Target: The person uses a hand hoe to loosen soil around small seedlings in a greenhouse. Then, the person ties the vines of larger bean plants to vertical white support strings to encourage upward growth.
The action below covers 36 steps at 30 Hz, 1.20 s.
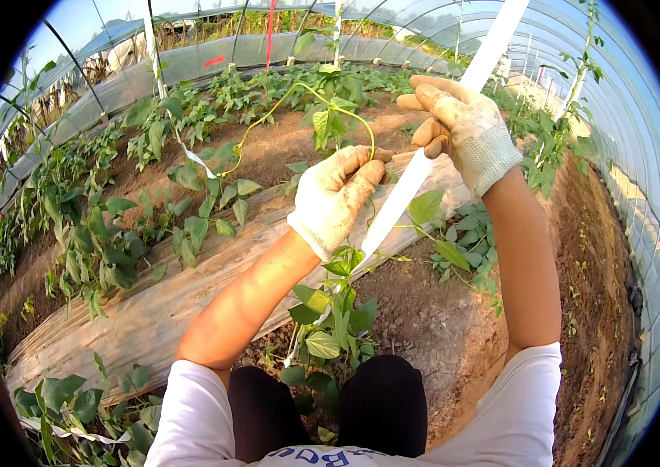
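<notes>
My left hand (341,192), in a soiled white knit glove, pinches a thin green vine stem (283,99) between thumb and fingers. The stem arches up and to the left from the fingertips. My right hand (458,125), gloved alike, is raised at a white flat strap (397,201) that runs steeply up to the upper right. Its fingers are bent around or beside the strap; whether they grip it is unclear. Below my hands, a leafy climbing plant (336,315) stands at the strap's lower end, in front of my knees.
Plastic mulch film (131,327) covers a soil ridge running diagonally. Leafy plants (96,233) grow in rows at the left and back, some beside white straps. A bare soil bed (587,327) lies at the right, along the greenhouse's film wall (651,233). A red strip (270,41) hangs at the back.
</notes>
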Available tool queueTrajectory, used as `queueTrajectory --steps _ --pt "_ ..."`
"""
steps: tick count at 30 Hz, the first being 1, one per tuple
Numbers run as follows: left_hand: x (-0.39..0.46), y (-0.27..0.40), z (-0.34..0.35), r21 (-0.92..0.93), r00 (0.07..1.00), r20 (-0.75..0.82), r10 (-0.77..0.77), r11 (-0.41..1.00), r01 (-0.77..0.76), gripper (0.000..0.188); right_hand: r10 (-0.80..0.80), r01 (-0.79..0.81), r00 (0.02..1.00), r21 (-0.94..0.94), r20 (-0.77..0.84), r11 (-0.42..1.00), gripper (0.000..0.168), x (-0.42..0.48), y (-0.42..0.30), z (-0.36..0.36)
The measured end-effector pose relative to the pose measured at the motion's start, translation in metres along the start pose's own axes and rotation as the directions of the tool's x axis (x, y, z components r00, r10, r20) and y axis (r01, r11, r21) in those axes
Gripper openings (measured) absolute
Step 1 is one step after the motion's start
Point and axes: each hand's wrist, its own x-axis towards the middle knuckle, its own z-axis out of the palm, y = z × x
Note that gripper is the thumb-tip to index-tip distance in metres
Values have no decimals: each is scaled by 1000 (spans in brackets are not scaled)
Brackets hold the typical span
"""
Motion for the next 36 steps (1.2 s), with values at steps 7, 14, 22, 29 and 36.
queueTrajectory --steps 7,14,22,29,36 --pt "-3 5 14 182 998 59 -4 983 -7 28 -2 131 965 -474 264 871 46 19 -36 36" --pt "6 9 19 97 990 120 -73 993 61 26 -178 319 875 -261 450 911 37 8 -60 26" --pt "6 11 28 248 992 116 -45 969 15 23 -368 470 880 -669 301 576 42 -9 -46 17" --pt "8 4 30 368 995 100 30 928 -65 22 -487 295 873 -820 23 490 75 12 -25 26" --pt "0 10 33 553 995 51 82 828 -97 21 -348 206 909 -480 -228 853 52 19 -26 13"
